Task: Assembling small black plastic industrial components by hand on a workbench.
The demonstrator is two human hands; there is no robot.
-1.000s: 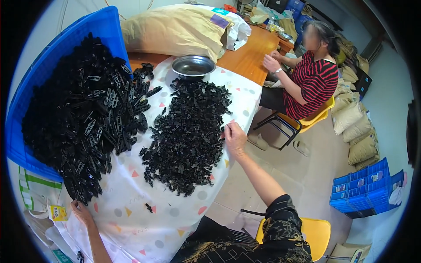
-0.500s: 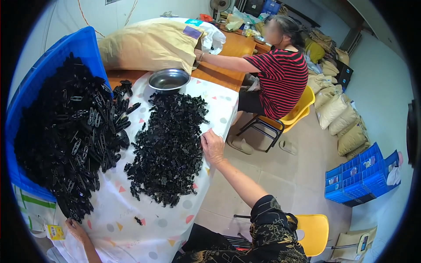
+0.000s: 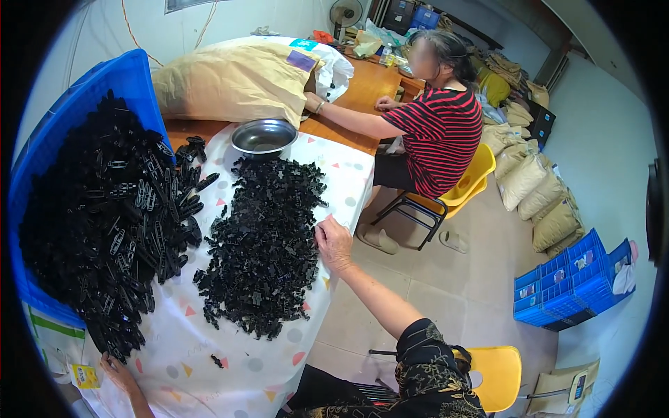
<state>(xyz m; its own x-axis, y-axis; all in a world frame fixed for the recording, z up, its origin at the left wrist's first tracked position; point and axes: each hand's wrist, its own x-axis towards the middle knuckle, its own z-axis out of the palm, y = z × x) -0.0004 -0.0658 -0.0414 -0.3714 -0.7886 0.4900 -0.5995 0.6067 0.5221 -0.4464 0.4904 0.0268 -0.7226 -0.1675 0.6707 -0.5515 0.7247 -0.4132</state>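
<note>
A wide heap of small black plastic pieces (image 3: pixel 261 244) lies on the patterned white tablecloth (image 3: pixel 230 380). At its right edge rests my right hand (image 3: pixel 334 244), fingers bent in toward the heap; whatever they pinch is hidden. On the left, long black plastic parts (image 3: pixel 115 230) spill out of a tipped blue crate (image 3: pixel 139 83) onto the cloth. My left hand (image 3: pixel 120 373) is at the near tip of that spill, its fingers curled against the lowest parts, with their grip too small to make out. One small black piece (image 3: pixel 217 361) lies alone between my hands.
A steel bowl (image 3: pixel 265 138) stands beyond the small pieces, before a large tan sack (image 3: pixel 230 83). A co-worker in a striped shirt (image 3: pixel 446 132) sits at the far right, one hand at the sack. Blue crates (image 3: pixel 561 279) and full sacks (image 3: pixel 523 181) line the right wall.
The view has shifted slightly, with things a little lower. Both my hands keep their places by the heaps. The co-worker's other hand now shows above the wooden table.
</note>
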